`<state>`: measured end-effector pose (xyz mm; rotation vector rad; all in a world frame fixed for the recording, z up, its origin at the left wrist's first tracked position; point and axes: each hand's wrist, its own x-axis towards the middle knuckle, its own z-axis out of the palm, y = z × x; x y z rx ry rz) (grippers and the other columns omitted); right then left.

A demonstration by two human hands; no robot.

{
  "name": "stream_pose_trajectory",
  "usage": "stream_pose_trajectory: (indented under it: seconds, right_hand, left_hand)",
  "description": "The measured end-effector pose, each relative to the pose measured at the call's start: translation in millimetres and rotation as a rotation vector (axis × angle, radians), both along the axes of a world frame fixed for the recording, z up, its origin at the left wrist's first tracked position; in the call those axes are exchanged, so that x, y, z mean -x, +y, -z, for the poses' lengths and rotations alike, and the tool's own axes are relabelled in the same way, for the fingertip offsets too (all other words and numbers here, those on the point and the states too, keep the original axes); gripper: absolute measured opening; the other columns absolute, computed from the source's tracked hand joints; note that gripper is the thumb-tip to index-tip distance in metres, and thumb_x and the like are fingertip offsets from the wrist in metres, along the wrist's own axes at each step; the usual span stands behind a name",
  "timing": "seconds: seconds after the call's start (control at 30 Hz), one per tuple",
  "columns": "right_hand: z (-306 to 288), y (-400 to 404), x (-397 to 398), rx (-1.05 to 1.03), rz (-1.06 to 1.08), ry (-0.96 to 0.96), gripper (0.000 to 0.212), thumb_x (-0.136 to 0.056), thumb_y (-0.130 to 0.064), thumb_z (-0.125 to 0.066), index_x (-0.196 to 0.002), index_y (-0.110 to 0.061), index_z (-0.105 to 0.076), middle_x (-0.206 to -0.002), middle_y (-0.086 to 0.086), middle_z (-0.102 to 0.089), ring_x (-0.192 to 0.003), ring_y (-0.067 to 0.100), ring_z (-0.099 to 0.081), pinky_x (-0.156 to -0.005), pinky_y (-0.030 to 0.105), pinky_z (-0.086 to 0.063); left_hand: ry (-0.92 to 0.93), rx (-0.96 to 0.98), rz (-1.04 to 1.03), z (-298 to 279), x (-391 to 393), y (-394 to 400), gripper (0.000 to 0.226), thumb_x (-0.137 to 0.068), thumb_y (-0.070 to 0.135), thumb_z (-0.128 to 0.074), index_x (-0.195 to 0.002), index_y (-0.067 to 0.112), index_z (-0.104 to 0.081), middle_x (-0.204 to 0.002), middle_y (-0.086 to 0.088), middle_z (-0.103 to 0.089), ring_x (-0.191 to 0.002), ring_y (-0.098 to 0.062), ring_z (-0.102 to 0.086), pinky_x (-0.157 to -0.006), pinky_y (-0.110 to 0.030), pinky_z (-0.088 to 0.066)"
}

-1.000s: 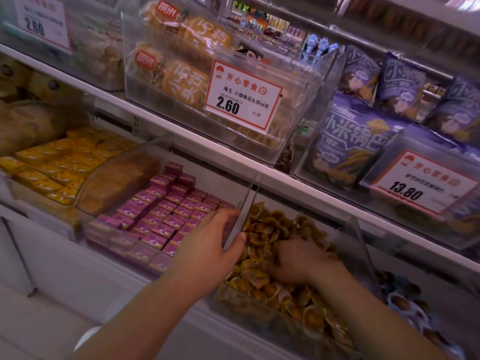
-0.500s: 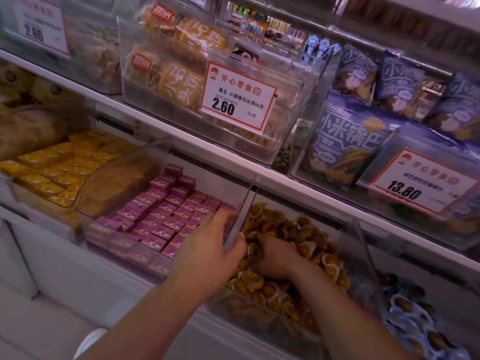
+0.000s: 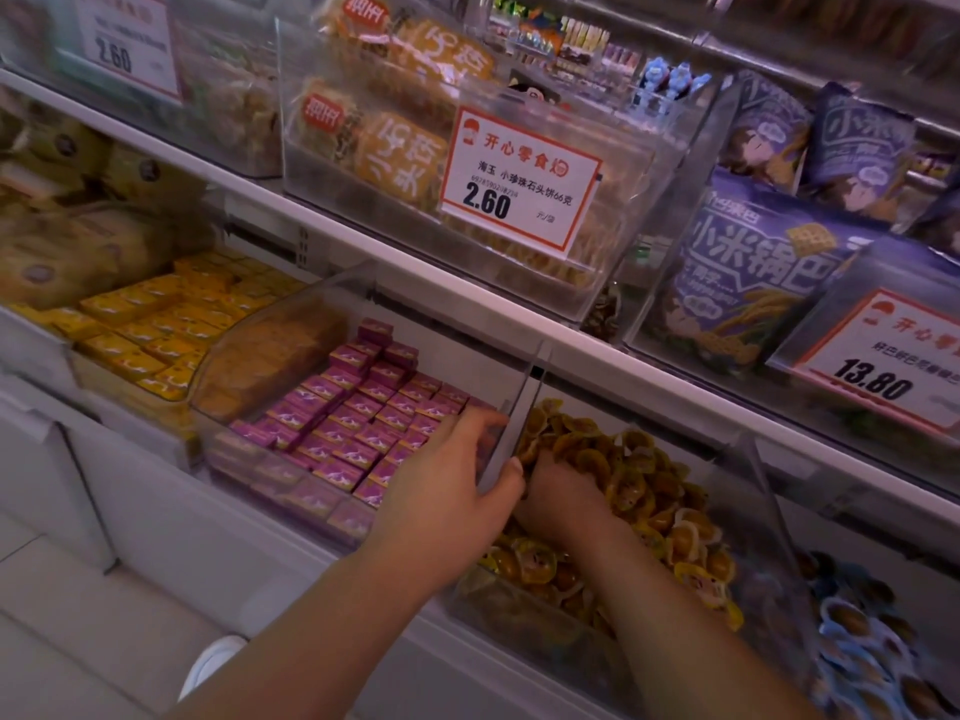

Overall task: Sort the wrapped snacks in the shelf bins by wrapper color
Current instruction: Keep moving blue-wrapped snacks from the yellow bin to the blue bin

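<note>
On the lower shelf a clear bin holds rows of purple-wrapped snacks (image 3: 358,407). Right of it, a second clear bin is heaped with orange-wrapped round snacks (image 3: 644,491). My left hand (image 3: 447,491) grips the clear divider wall (image 3: 514,433) between these two bins, thumb on the orange side, fingers on the purple side. Just right of that wall my right hand (image 3: 561,496) is dug into the orange heap. Its fingers are buried among the wrappers, so what they hold is hidden.
Yellow-wrapped boxes (image 3: 156,330) fill a bin at the left. Blue-wrapped round snacks (image 3: 862,646) lie in the bin at the far right. The upper shelf carries bagged biscuits behind a 2.60 price tag (image 3: 519,184) and blue bags (image 3: 748,272) near a 13.80 tag.
My right hand has moved left and back through the orange heap, up against the divider. My left hand has kept its grip on the divider wall.
</note>
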<state>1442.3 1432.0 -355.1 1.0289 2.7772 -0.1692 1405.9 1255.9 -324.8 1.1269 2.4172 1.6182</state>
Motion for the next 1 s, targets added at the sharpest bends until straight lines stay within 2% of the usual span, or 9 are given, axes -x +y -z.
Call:
stream_pose_trajectory:
  seconds: [0.13, 0.3, 0.5, 0.57, 0.63, 0.7, 0.83, 0.93, 1.0]
  right_hand:
    - [-5, 3, 5, 0.066, 0.016, -0.067, 0.043, -0.080, -0.051, -0.057, -0.108, -0.021, -0.067, -0.109, 0.005, -0.066, -0.098, 0.025, -0.063, -0.078, 0.034, -0.051]
    - [0, 2, 6, 0.135, -0.013, 0.147, 0.011, -0.083, -0.031, -0.063, -0.077, -0.021, -0.060, -0.080, -0.001, -0.061, -0.076, 0.017, -0.059, -0.052, 0.022, -0.037]
    - [-11, 12, -9, 0.439, -0.024, 0.347, 0.017, -0.078, -0.018, -0.077, -0.064, -0.018, -0.067, -0.069, -0.002, -0.067, -0.065, 0.006, -0.060, -0.060, 0.023, -0.048]
    - [-21, 18, -17, 0.507, -0.039, 0.338, 0.009, -0.078, -0.016, -0.076, -0.072, -0.022, -0.072, -0.076, -0.004, -0.071, -0.070, 0.004, -0.065, -0.061, 0.019, -0.051]
    - [-27, 23, -25, 0.525, -0.092, 0.261, 0.015, -0.079, -0.016, -0.073, -0.069, -0.027, -0.070, -0.072, -0.012, -0.069, -0.069, 0.003, -0.064, -0.062, 0.019, -0.051]
    - [-29, 25, -30, 0.557, -0.100, 0.250, 0.024, -0.081, -0.015, -0.073, -0.062, -0.029, -0.066, -0.063, -0.015, -0.064, -0.064, 0.000, -0.060, -0.061, 0.019, -0.048]
    - [-28, 29, -40, 0.677, 0.037, 0.511, 0.011, -0.083, -0.007, -0.073, -0.079, -0.017, -0.075, -0.080, 0.000, -0.074, -0.077, 0.011, -0.068, -0.070, 0.025, -0.054]
    - [-36, 31, -53, 0.697, 0.109, 0.666, 0.014, -0.088, -0.007, -0.069, -0.091, -0.019, -0.076, -0.091, 0.004, -0.076, -0.085, 0.014, -0.071, -0.070, 0.023, -0.055]
    - [-44, 34, -67, 0.644, 0.142, 0.722, 0.013, -0.091, -0.012, -0.066, -0.099, -0.019, -0.073, -0.099, 0.007, -0.074, -0.093, 0.020, -0.070, -0.081, 0.036, -0.058]
  left_hand:
    - [-0.025, 0.006, -0.001, -2, 0, 1, 0.036, -0.087, 0.048, -0.055, -0.122, 0.042, -0.048, -0.111, 0.018, -0.058, -0.094, -0.007, -0.061, -0.078, -0.036, -0.054]
    - [-0.004, -0.005, 0.007, -1, 0, 0, 0.038, -0.087, 0.049, -0.055, -0.123, 0.041, -0.048, -0.110, 0.018, -0.058, -0.095, -0.006, -0.060, -0.078, -0.032, -0.053]
    - [-0.010, -0.011, 0.026, 1, 3, 0, 0.040, -0.085, 0.051, -0.056, -0.123, 0.044, -0.048, -0.109, 0.021, -0.058, -0.092, 0.002, -0.057, -0.073, -0.022, -0.050]
    - [-0.019, -0.014, 0.024, 1, 4, 1, 0.040, -0.083, 0.052, -0.055, -0.122, 0.045, -0.048, -0.107, 0.022, -0.058, -0.091, 0.005, -0.057, -0.068, -0.013, -0.044]
    - [-0.028, -0.013, 0.022, 1, 4, 2, 0.040, -0.082, 0.052, -0.056, -0.121, 0.046, -0.048, -0.107, 0.023, -0.057, -0.090, 0.006, -0.056, -0.066, -0.009, -0.040]
    - [-0.028, -0.018, 0.026, 1, 4, 2, 0.038, -0.082, 0.053, -0.056, -0.118, 0.049, -0.046, -0.106, 0.022, -0.056, -0.090, 0.007, -0.056, -0.066, -0.010, -0.041]
    - [0.003, -0.012, 0.011, 0, 2, 1, 0.032, -0.085, 0.045, -0.060, -0.114, 0.047, -0.046, -0.107, 0.018, -0.058, -0.090, 0.001, -0.059, -0.070, -0.025, -0.052]
    - [0.245, -0.017, -0.063, -6, -6, 4, 0.033, -0.087, 0.036, -0.057, -0.119, 0.032, -0.054, -0.116, 0.011, -0.055, -0.093, -0.014, -0.059, -0.077, -0.035, -0.051]
    - [0.366, -0.070, -0.050, -13, -18, 10, 0.034, -0.086, 0.033, -0.054, -0.120, 0.029, -0.054, -0.123, 0.011, -0.051, -0.095, -0.014, -0.055, -0.081, -0.032, -0.046]
